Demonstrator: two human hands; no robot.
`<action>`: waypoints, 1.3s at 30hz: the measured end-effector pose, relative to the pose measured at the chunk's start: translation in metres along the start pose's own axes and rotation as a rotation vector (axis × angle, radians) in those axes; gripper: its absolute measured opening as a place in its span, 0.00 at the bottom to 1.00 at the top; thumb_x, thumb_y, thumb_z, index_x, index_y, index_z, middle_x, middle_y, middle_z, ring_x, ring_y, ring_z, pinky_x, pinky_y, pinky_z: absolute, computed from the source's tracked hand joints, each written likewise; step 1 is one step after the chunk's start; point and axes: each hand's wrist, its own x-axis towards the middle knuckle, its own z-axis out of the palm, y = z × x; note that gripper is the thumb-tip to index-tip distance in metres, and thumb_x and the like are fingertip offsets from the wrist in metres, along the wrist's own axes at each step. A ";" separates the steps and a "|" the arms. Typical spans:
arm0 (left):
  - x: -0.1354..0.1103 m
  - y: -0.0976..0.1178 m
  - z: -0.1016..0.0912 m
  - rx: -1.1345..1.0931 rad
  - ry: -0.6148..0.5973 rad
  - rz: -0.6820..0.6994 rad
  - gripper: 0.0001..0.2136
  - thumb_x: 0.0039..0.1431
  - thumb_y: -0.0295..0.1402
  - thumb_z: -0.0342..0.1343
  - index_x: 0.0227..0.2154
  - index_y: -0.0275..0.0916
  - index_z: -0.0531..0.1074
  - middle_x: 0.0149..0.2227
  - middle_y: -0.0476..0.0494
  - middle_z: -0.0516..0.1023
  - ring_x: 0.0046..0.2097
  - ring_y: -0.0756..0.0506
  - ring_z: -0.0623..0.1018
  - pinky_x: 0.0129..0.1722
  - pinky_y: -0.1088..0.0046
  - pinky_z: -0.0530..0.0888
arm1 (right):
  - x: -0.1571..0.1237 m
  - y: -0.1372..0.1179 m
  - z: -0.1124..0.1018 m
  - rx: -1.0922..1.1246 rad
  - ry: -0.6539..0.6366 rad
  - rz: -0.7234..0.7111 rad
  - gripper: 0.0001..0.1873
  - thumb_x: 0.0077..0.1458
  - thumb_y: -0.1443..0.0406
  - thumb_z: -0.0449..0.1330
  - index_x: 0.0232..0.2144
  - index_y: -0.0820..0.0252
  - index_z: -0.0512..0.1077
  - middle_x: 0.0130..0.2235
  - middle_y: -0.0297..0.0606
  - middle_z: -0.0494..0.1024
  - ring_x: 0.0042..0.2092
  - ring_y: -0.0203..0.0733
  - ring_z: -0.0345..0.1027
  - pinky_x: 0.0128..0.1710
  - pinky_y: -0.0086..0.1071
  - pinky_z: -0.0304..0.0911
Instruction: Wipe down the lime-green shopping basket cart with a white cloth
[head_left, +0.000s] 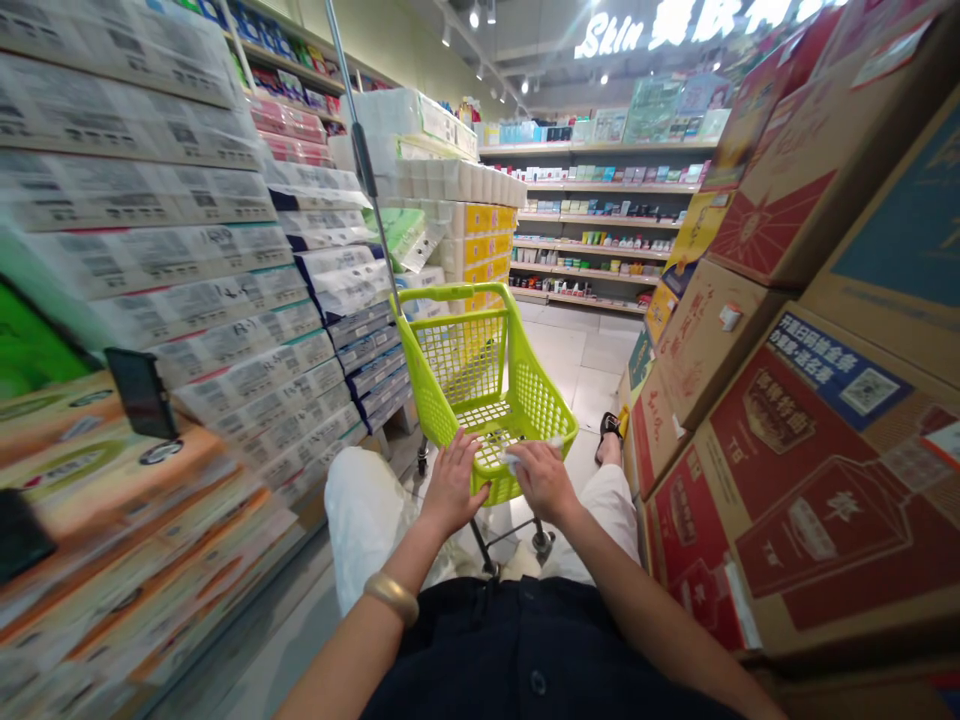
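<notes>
A lime-green plastic shopping cart [525, 400] with a lattice basket stands between my knees, its inside bare. My left hand [451, 488] grips the near left of the basket's rim, fingers over the edge and thumb on the outer side. Closed around a crumpled white tissue [512, 459], my right hand [546, 482] presses at the near right part of the rim. Bits of white show beside the fingers; the rest of the tissue is hidden in the hand. A gold bangle [391, 598] is on my left wrist.
Stacked wrapped paper packs [187, 240] rise on the left. Cardboard cartons [825, 480] are piled close on the right. A metal pole [367, 160] stands by the cart's handle [450, 292]. Product shelves [600, 220] line the back, beyond a tiled floor [559, 345].
</notes>
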 end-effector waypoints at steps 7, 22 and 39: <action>0.001 0.005 0.003 -0.022 0.044 0.012 0.29 0.51 0.30 0.57 0.57 0.38 0.59 0.61 0.34 0.64 0.68 0.33 0.54 0.64 0.46 0.59 | 0.000 0.027 -0.006 -0.078 0.149 0.231 0.13 0.60 0.68 0.50 0.42 0.58 0.73 0.40 0.41 0.75 0.46 0.48 0.64 0.55 0.44 0.53; -0.002 -0.001 -0.009 0.008 -0.002 -0.019 0.28 0.49 0.29 0.57 0.55 0.40 0.59 0.62 0.34 0.64 0.68 0.33 0.55 0.64 0.45 0.59 | 0.007 0.041 -0.016 -0.094 0.067 0.173 0.13 0.60 0.69 0.51 0.43 0.59 0.73 0.40 0.42 0.75 0.44 0.47 0.65 0.49 0.39 0.57; -0.008 -0.013 -0.010 -0.032 0.076 0.029 0.28 0.49 0.28 0.58 0.54 0.40 0.59 0.61 0.35 0.63 0.68 0.33 0.55 0.64 0.47 0.61 | 0.009 0.019 -0.011 -0.045 0.017 0.128 0.14 0.59 0.69 0.51 0.45 0.56 0.73 0.40 0.39 0.76 0.44 0.45 0.67 0.48 0.39 0.58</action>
